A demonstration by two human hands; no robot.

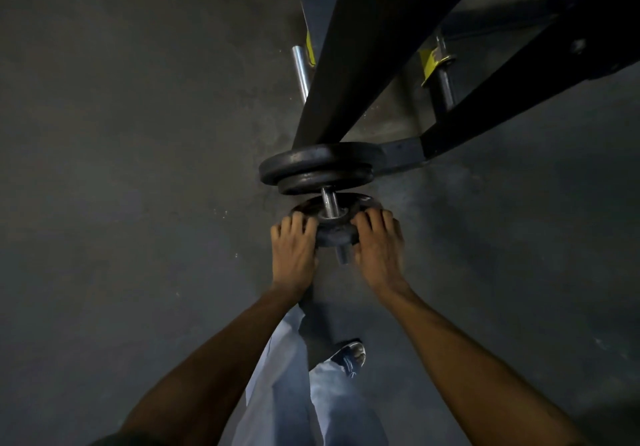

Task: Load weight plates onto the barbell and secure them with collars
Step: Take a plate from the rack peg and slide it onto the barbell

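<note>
A small black weight plate (334, 226) sits on the steel barbell sleeve (329, 203), whose end pokes out below it between my hands. My left hand (294, 255) grips the plate's left rim with curled fingers. My right hand (379, 250) grips its right rim the same way. Further along the sleeve, a short gap away, two larger black plates (318, 168) are stacked against each other. No collar is visible.
A black rack frame (349, 47) slants across the top of the view. A chrome storage peg (300, 71) and a dark peg (443, 82) with yellow brackets stick out from it. The floor (138, 168) is dark grey. My legs and one shoe (349, 355) are below my hands.
</note>
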